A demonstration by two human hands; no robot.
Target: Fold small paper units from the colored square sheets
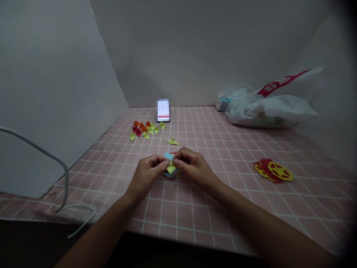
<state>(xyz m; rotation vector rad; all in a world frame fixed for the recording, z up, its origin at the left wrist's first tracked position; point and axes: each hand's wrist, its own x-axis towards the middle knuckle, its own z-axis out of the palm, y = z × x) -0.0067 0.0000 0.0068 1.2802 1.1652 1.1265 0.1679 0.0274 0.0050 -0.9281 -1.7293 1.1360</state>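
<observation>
A small piece of folded yellow-green origami paper (171, 168) is pinched between my two hands. My left hand (149, 172) grips its left side between thumb and forefinger. On the right side, my right hand (193, 165) pinches it the same way. Below and behind it lies a stack of coloured paper squares (168, 155), with light blue and red edges showing, partly hidden by my fingers. Just beyond the stack rests a yellow-green origami crane (173, 141) with its wings spread.
Several red, orange and yellow folded paper pieces (142, 127) cluster at the back left. A phone (163, 110) stands behind them. Red and yellow paper cutouts (275, 170) lie to the right. A white plastic bag (267, 109) sits back right; a cable (66, 175) hangs at left.
</observation>
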